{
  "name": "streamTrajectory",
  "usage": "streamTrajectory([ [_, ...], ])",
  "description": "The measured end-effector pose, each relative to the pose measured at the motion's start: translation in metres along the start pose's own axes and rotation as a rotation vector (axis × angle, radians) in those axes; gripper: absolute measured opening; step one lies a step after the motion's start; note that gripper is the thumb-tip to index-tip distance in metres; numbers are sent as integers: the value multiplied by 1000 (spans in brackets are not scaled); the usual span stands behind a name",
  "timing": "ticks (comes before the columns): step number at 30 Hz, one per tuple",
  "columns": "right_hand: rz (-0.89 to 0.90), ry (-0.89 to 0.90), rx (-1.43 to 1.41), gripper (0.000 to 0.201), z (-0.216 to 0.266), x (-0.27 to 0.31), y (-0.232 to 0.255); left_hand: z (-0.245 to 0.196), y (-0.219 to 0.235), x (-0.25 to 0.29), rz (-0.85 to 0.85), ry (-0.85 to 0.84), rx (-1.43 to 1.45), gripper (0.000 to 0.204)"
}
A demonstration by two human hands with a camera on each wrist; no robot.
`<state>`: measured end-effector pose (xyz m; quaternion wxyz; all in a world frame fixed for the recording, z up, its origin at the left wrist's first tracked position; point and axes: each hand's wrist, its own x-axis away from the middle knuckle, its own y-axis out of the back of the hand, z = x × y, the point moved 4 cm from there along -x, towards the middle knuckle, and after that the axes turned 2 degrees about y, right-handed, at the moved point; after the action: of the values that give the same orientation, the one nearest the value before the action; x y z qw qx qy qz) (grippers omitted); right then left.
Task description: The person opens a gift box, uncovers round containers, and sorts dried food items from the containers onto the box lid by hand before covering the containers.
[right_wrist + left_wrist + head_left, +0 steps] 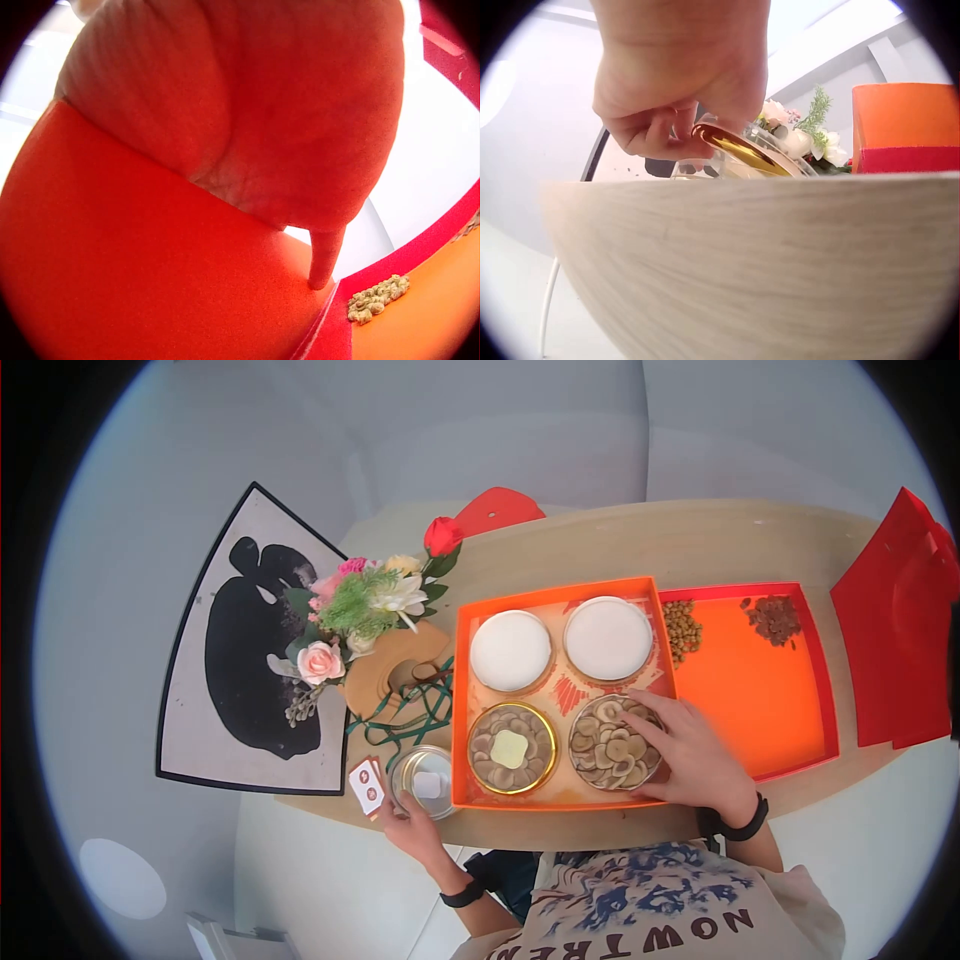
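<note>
Wooden tabletop [640,540] below; left hand [415,834] pinches a lid [742,152], left of the jar [608,752] the right hand's [696,752] spread fingers touch.

A big board [190,735] shaped like a fan is on the left. It has a black edge and a big black shape [255,690] on a pale gray back. A bunch of flowers [360,605] covers part of its right side. One red rose [441,537] pokes out at the top, and a peach rose [320,662] sits low down. White petals and fluffy green bits are in the middle. Beside the flowers is a tan, curved thing [372,678] with thin green ribbons [375,737]. A red piece [495,510] is at the table's far edge. Big red sheets [890,630] stick up on the right side of the pale wood table [750,550].
</note>
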<state>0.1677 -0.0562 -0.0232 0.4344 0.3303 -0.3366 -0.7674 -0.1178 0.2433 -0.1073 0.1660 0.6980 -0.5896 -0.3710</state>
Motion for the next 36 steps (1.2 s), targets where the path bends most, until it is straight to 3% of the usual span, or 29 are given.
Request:
streamTrajectory([
  [3,8,-8,9,90,1,0,1,0,-4,0,-38,2,-141,33],
  [7,6,-2,16,90,-1,1,-2,8,-10,1,-15,-149,-98,42],
  [13,31,1,9,92,0,0,-1,14,-22,-2,59,-173,48,48],
  [15,37,32,40,92,2,1,2,-17,-6,5,60,-100,26,52],
  [17,23,57,12,89,1,3,8,-55,21,15,-143,-322,186,47],
  [18,-2,92,-22,87,2,5,12,-73,30,23,-129,-299,181,47],
  [20,19,74,-23,84,4,6,15,-115,46,46,-106,-462,342,43],
  [22,10,77,21,77,11,4,21,-147,43,71,78,-669,517,40],
  [24,52,74,81,75,18,-1,22,-179,29,92,340,-808,479,44],
  [26,82,66,133,73,22,-3,20,-202,12,105,413,-934,420,44],
  [31,52,-22,199,69,22,-8,14,-211,-18,117,483,-954,352,54],
  [33,48,-52,215,70,22,-11,13,-208,-22,117,431,-908,230,57],
  [36,54,-73,237,71,22,-15,11,-201,-26,116,525,-846,234,60],
])
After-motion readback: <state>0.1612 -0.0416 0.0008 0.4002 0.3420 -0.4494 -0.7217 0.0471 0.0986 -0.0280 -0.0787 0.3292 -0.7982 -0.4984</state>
